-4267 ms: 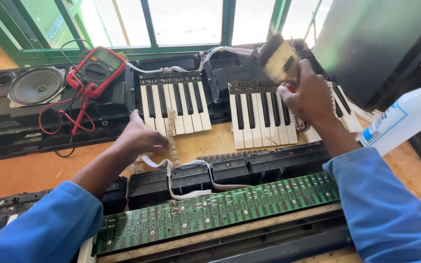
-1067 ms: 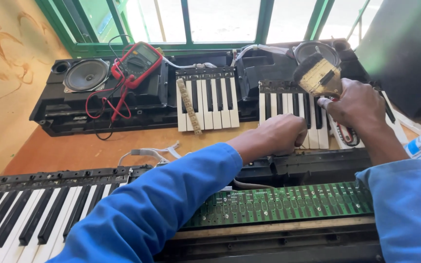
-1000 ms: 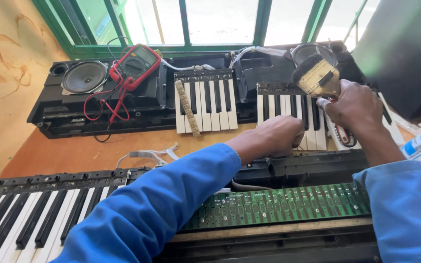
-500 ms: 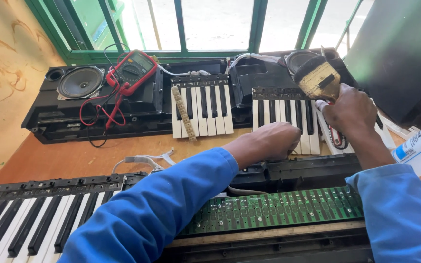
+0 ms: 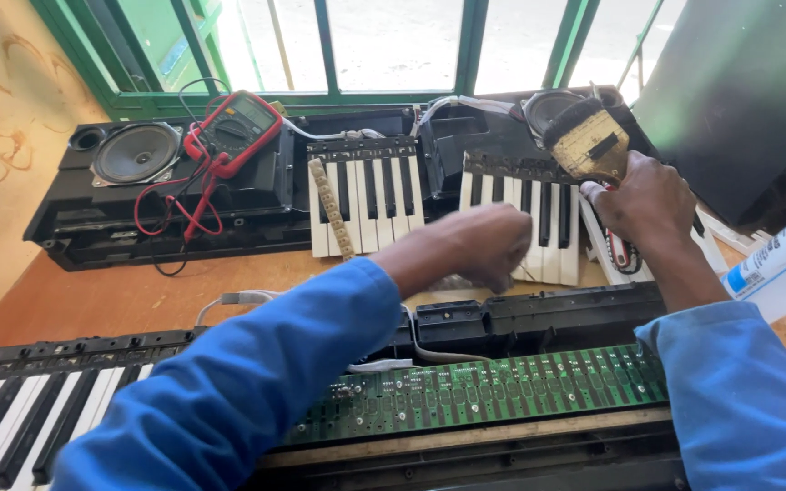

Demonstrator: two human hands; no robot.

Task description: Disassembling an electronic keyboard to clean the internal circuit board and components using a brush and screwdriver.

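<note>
Wooden bench (image 5: 138, 295) under a window. Far edge: black keyboard shell w/ speaker (image 5: 136, 153) and red multimeter (image 5: 236, 125). Near edge: green circuit board (image 5: 484, 393). Mid-bench, toward the right edge, lies a loose key section (image 5: 539, 218), white and black keys: prob. light, stiff plastic, brittle; best held by its edges. Left hand (image 5: 484, 244) rests on it, fingers curled closed. Right hand (image 5: 639, 205), fingers gripping a paintbrush (image 5: 589, 141) above it. A second key section (image 5: 366, 195) crowds its left side; white bottle (image 5: 780, 264) at the right edge.
</note>
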